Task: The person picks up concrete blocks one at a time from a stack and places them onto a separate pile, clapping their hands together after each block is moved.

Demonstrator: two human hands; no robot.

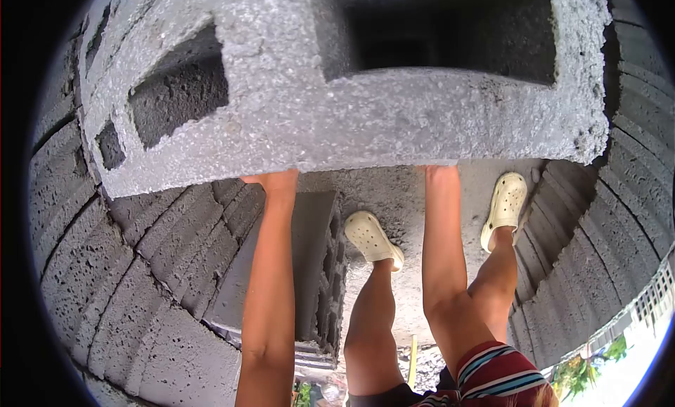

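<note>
A grey hollow concrete block [422, 118] fills the top of the head view, very close, with its rough rim and dark square cavities facing me. Under its near edge, to the left, my left hand [271, 181] is pressed against it; only the wrist and part of the thumb side show. Farther right, my right hand [441, 173] meets the same lower edge. Both hands hold the block, with their fingers hidden behind it. My arms stretch forward from the bottom of the view, a red striped sleeve [503, 372] on the right one.
Stacked grey blocks [119, 294] rise along the left, and another stack [612, 217] curves along the right. A lower pile of blocks [309, 259] stands beside my left leg. My feet, in pale clogs [505, 204], are on the dusty concrete floor [394, 196] between the stacks.
</note>
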